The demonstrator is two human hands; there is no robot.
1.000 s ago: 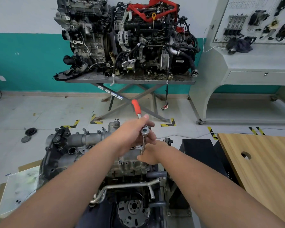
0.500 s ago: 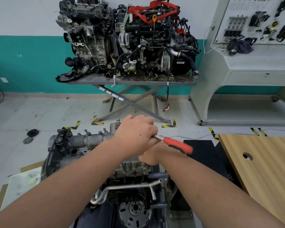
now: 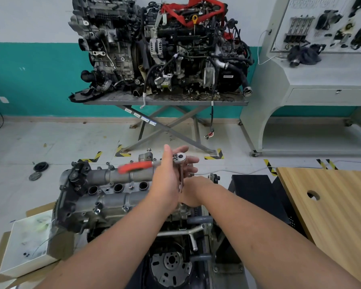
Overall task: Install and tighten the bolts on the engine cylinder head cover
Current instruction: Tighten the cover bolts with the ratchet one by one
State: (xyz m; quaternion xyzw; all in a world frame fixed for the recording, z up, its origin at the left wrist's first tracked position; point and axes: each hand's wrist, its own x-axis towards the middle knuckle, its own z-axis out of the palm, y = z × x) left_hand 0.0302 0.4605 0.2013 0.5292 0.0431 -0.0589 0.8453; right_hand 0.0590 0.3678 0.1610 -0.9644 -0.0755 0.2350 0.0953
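**Ratchet at the right end of the cylinder head cover, both hands on the tool**

The cylinder head cover (image 3: 113, 190) sits atop the engine (image 3: 104, 207) low in the middle of the view, its three round plug wells in a row facing up and small bolts (image 3: 124, 208) dotted along its edges; the hands work at its right end, above and slightly beyond the last well. The left hand (image 3: 169, 180) reaches in from the lower left with its fingers mostly straight and spread, the palm and thumb against the ratchet wrench (image 3: 178, 158); the silver ratchet head shows just above the fingers, and the red handle (image 3: 133, 167), blurred, points left over the back rail of the cover. A steel extension bar (image 3: 181, 178) drops from the head straight down between the two hands; its lower end is hidden, so which bolt it sits on cannot be told. The right hand (image 3: 193, 191) lies lower and just right of the bar, fingers curled round its bottom part, touching the heel of the left hand.

Behind, a second engine (image 3: 161, 49) rests on a scissor-leg counter (image 3: 165, 100) against a teal and white wall; a grey display stand (image 3: 313, 65) with parts stands at the right; a wooden counter (image 3: 338, 215) with a round hole fills the lower right; a white tray (image 3: 27, 245) lies on cardboard at the lower left.
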